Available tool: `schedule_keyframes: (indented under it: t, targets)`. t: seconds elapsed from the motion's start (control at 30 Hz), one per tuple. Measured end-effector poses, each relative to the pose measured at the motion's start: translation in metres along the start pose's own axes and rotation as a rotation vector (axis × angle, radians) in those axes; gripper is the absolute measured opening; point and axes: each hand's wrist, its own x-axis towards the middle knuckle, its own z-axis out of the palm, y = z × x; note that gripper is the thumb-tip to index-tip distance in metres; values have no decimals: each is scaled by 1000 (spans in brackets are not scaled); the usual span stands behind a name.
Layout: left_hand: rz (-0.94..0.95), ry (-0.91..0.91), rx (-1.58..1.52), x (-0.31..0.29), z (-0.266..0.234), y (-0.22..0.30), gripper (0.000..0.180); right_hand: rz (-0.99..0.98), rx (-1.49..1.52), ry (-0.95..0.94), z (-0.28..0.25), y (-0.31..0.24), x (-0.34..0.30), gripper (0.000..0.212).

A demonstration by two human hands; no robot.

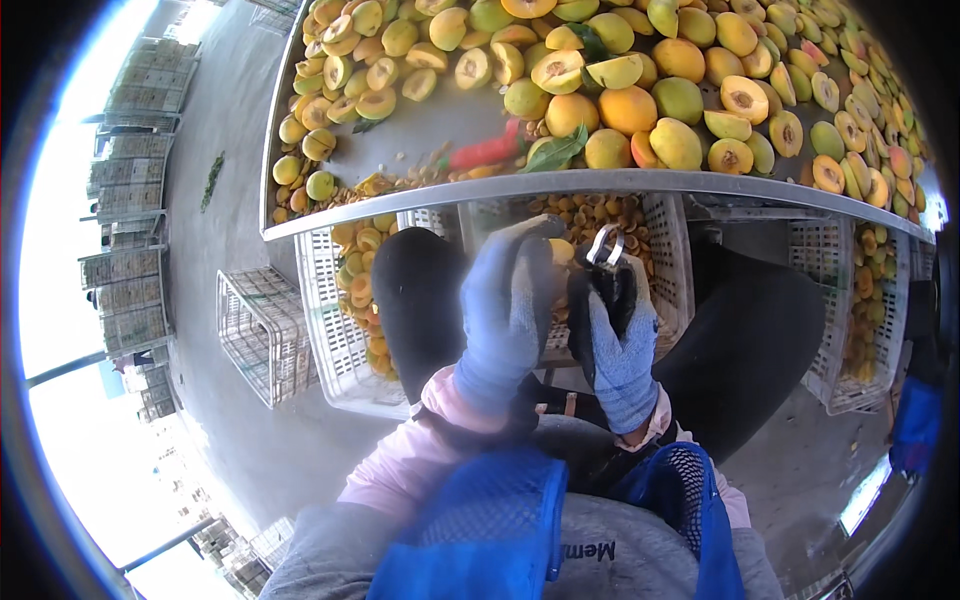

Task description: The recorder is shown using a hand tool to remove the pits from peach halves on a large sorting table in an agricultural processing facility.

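My right hand (622, 350), in a blue-grey knit glove with dark coating, is closed round a small pitting tool. Its bent metal loop (606, 245) sticks up past my fingers; the handle is hidden. To the left, my left hand (500, 310) wears a matching glove and is smeared by motion. A yellow-orange fruit piece (562, 251) shows beside its fingertips, but I cannot tell whether the hand holds it or it lies in the crate below. Both hands are above my lap, just short of the metal table (600, 181), which bears many peach halves (557, 72) and whole-looking peaches (628, 109).
A red object (485, 152) lies on the table near pits, scraps and a green leaf (556, 150). Under the table edge stand white plastic crates (345, 345) of fruit and pits. Another crate (265, 330) stands on the floor at left; stacked crates (135, 190) line the far left.
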Motion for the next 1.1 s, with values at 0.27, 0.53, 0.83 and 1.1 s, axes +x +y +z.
schedule_keyframes:
  t: [0.27, 0.53, 0.83, 1.1]
  targets:
    - [46, -137, -92, -11, -5, -36, 23, -676, -698, -151, -2, -20, -8, 24]
    - [-234, -47, -217, -9, -4, -5, 32, -249, -507, -218, -1, -12, -17, 24]
    - [-236, 67, -375, -13, 6, 4, 30, -213, -489, -215, 3, -2, -20, 19]
    - [-204, 82, -390, -13, 5, -5, 26, -287, -372, -284, -2, 19, -27, 29]
